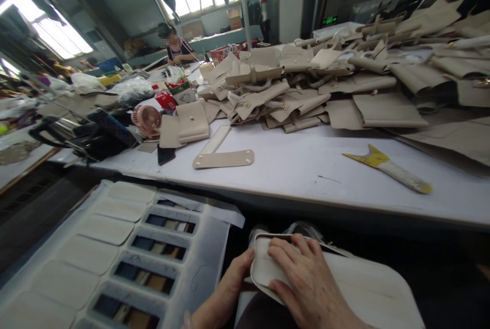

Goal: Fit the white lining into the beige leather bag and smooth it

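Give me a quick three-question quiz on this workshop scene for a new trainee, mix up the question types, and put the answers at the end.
1. True or false: the yellow-ended tool lies on the white table.
2. Choose one. The small fan is: A) green, B) pink, C) black.
3. Short answer: which of the person's hands rests on top of the pale panel, and where is the other?

Key:
1. True.
2. B.
3. The right hand rests on top; the left hand is at the panel's edge.
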The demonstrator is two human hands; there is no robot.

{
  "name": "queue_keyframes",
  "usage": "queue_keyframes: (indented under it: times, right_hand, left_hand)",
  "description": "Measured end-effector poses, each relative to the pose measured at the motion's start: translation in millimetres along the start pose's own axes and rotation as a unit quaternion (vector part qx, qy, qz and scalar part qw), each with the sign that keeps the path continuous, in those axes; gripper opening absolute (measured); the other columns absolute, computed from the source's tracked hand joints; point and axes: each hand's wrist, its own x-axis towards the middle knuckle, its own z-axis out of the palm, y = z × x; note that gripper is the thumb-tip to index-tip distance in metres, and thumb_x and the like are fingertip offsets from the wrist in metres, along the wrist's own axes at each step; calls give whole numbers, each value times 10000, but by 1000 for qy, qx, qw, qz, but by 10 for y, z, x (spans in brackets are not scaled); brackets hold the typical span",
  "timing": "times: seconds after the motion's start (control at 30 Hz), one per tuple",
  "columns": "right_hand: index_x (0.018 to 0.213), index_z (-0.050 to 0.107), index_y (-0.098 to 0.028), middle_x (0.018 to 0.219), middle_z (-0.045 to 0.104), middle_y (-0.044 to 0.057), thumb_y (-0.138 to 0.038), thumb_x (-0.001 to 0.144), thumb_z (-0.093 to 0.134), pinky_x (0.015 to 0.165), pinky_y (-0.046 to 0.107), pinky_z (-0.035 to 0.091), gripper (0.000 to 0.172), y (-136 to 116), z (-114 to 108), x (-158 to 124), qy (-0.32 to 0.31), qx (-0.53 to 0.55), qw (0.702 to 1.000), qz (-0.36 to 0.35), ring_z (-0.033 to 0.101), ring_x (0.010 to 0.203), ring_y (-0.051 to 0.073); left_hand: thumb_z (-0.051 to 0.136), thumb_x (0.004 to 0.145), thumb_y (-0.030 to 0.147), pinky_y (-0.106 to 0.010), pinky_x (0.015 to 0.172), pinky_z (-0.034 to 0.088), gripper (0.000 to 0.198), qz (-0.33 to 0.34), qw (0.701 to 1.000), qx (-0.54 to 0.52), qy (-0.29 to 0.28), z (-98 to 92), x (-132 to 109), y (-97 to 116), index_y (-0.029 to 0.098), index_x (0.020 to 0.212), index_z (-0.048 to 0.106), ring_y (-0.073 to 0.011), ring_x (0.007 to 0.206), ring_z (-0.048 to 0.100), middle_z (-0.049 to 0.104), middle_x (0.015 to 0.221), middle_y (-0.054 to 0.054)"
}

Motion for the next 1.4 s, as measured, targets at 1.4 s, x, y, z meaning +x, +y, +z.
queue_keyframes:
  times: [1.4]
  right_hand:
    - [1085,588,-258,1223,663,-36,-362,867,717,974,443,343,273,-63,-20,-84,31,-4,999,25,511,1121,274]
  left_hand:
    - [695,846,422,-423,1195,284,534,172,977,125,34,173,-41,378,259,1345,599,-315,1381,427,556,1439,-55]
